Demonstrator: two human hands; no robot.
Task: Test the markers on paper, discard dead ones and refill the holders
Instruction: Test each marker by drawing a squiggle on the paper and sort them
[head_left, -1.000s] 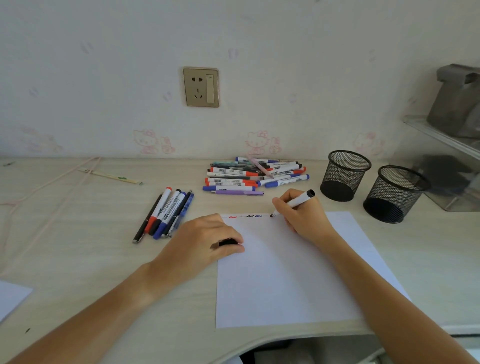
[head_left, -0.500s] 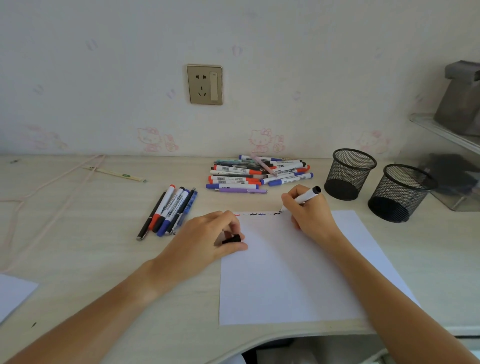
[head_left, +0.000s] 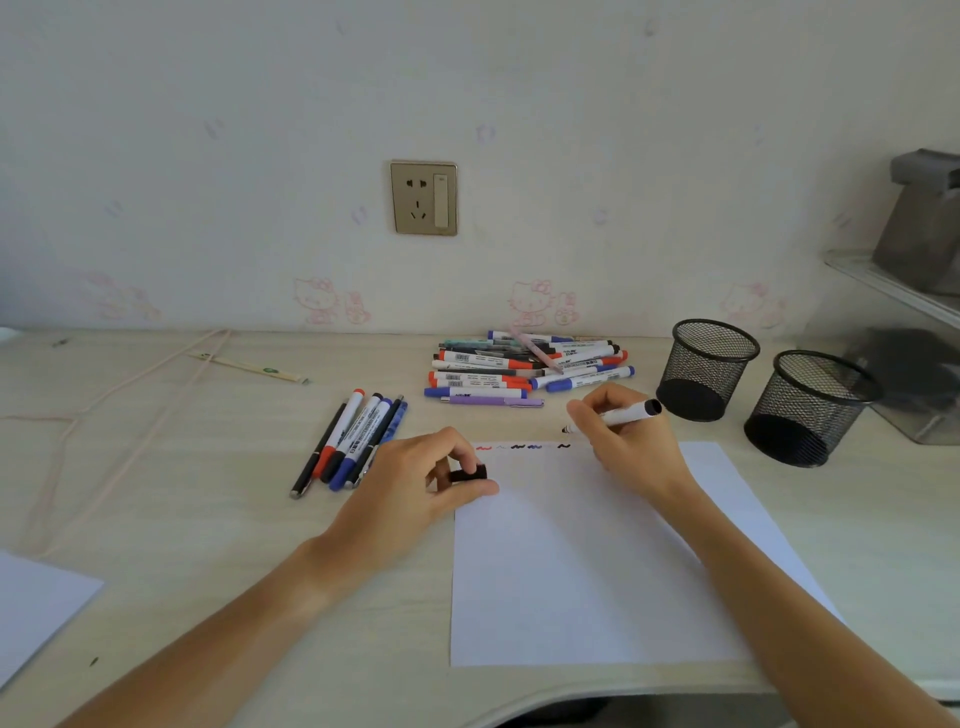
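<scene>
From the head camera, your right hand (head_left: 631, 439) has its fingers curled round a white marker with a black end (head_left: 623, 414), pinched like a pen, with the tip hanging just past the top edge of the paper (head_left: 587, 561) and seemingly clear of it. A black squiggle (head_left: 564, 446) sits at the right end of a row of red, faint, dark and blue marks along that edge, so this marker looks live.

Your left hand (head_left: 415, 483) rests at the sheet's upper left corner, its fingers curled round a small black cap (head_left: 469, 473). Keeping the cap in hand likely lets you recap at once, and the hand may also pin the paper.

A neat row of markers and pens (head_left: 349, 441) lies just left of that hand on the worktop (head_left: 171, 467), apart from the larger loose heap (head_left: 524, 366) near the wall. The row reads as already tested and the heap as waiting, though I cannot tell which are keepers.

Both mesh holders (head_left: 709, 369) (head_left: 810, 408) stand to the right, near the writing hand, with nothing in them, so refilling has not begun. They are close enough for good markers to go straight in.
</scene>
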